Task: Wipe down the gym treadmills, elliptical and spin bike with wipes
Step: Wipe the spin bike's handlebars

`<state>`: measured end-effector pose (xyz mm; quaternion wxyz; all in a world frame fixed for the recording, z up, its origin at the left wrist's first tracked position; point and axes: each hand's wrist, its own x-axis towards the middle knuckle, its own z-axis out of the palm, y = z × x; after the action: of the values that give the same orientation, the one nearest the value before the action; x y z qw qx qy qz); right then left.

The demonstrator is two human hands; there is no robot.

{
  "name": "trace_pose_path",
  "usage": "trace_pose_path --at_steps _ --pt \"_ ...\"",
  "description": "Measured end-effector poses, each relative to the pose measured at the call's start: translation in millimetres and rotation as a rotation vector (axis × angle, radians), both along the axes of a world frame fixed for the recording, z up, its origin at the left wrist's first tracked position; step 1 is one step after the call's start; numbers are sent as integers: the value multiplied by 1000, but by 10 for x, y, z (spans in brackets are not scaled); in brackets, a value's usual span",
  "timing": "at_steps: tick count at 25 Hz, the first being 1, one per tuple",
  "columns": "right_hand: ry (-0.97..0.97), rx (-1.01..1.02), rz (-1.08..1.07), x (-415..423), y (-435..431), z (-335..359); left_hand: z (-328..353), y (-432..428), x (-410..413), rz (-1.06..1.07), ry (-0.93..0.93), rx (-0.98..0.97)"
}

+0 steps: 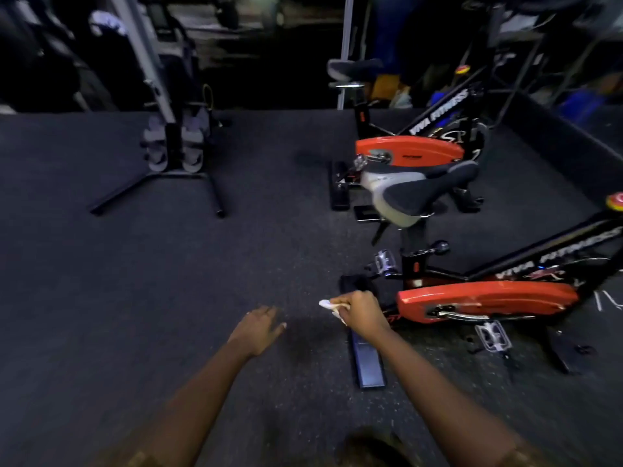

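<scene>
A black spin bike with a red chain guard (485,299) stands at the right, its grey and black saddle (409,193) above the seat post. Its rear base bar (365,360) lies on the floor just under my right hand. My right hand (359,311) is shut on a crumpled white wipe (328,305), held over the rear end of that bar. My left hand (259,326) hovers to the left over the bare floor, fingers spread, holding nothing.
A second spin bike (409,150) with a red guard stands behind the first. A black metal stand (175,153) with a slanted grey post sits at the back left. Dark speckled rubber flooring (168,281) spreads across the left and middle. Blurred equipment lines the back.
</scene>
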<state>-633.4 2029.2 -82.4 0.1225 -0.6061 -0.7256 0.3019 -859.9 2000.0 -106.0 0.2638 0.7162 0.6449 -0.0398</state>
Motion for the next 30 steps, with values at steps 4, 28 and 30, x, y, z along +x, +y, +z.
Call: trace_pose_path --at_steps 4,28,30 --pt "-10 -29 97 -777 147 17 -51 -15 -813 169 -55 -14" --pt "-182 24 -507 -1642 4940 50 288 5883 -1624 -441 -26 41" --pt "-158 66 -695 -1464 5257 55 287 6558 -1348 -566 -34 72"
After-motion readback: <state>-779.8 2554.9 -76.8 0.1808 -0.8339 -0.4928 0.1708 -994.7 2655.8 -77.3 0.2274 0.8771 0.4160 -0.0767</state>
